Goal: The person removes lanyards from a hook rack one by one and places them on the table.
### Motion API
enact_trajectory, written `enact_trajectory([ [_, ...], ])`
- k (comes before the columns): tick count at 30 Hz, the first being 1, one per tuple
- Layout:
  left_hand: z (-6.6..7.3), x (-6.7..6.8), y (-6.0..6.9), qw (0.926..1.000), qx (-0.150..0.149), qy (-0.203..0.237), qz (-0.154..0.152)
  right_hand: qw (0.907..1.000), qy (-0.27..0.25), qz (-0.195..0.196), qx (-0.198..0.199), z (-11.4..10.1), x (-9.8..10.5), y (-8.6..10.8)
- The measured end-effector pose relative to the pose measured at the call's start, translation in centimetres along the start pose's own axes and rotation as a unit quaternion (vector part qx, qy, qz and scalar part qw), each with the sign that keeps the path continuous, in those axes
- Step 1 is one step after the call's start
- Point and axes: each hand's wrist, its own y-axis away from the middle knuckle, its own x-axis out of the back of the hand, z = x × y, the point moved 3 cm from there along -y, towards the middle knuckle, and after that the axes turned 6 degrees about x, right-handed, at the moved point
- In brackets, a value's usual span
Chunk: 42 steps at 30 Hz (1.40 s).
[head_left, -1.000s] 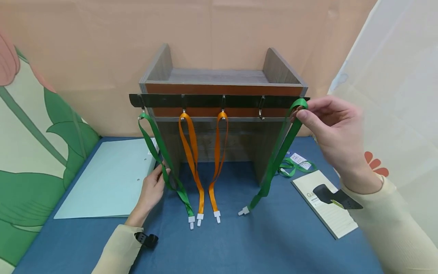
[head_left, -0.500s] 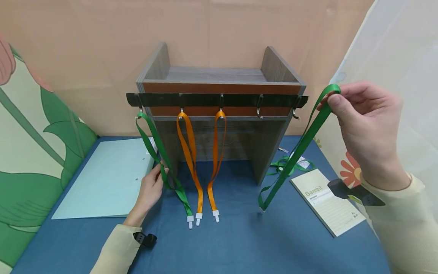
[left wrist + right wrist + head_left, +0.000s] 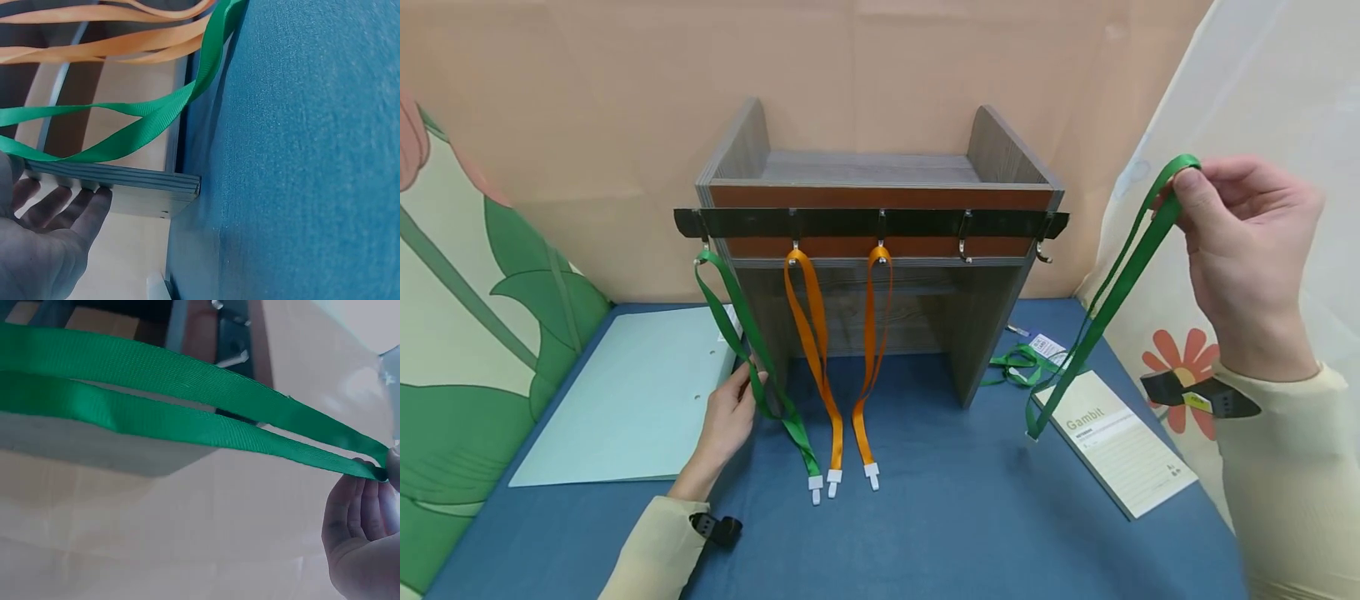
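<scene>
At the right of the head view my right hand (image 3: 1255, 258) pinches the top of a green lanyard (image 3: 1120, 287) between thumb and fingers. Its loop dangles over the notebook, off the hook rail (image 3: 850, 222). My left hand (image 3: 727, 417) grips the front edge of the grey wooden shelf's left side panel (image 3: 140, 181), fingers flat along the outer face. Beside it, another green lanyard (image 3: 748, 321) hangs from the leftmost hook. Two orange lanyards (image 3: 815, 321) hang from the neighbouring hooks. The two right hooks (image 3: 964, 250) are bare.
A pale blue folder (image 3: 625, 396) lies left of the shelf. To the right lie a loose green lanyard (image 3: 1018, 360) with a card (image 3: 1048, 348) and a cream notebook (image 3: 1123, 446). Blue cloth (image 3: 925, 533) covers the table.
My right hand has moved right and up, away from the rail's right end, carrying the green lanyard with it. The left hand stays at the shelf's side.
</scene>
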Motion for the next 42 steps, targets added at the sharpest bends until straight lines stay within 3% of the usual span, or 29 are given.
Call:
enact_trajectory([
  [4,0.0,-0.1,0.0,1.0,0.0,-0.003,0.001,0.9996,0.025,0.01,0.002,0.2,1.1,-0.4],
  [12,0.0,-0.2,0.1,1.0,0.002,-0.002,0.001,0.9911,0.126,0.001,0.043,-0.1,2.9,-0.4],
  [22,0.3,-0.1,0.0,1.0,-0.005,-0.001,0.004,0.992,0.123,0.018,0.021,0.0,5.6,1.1],
  [33,0.1,-0.1,0.0,1.0,0.0,-0.003,0.001,0.9834,0.179,0.027,-0.016,0.3,8.3,1.8],
  [39,0.0,-0.1,0.1,1.0,0.001,-0.002,-0.001,0.9696,0.24,0.011,-0.045,1.5,9.1,3.2],
  [42,0.0,-0.1,0.1,1.0,0.0,-0.003,0.003,0.9566,0.283,-0.005,-0.068,2.4,9.5,4.2],
])
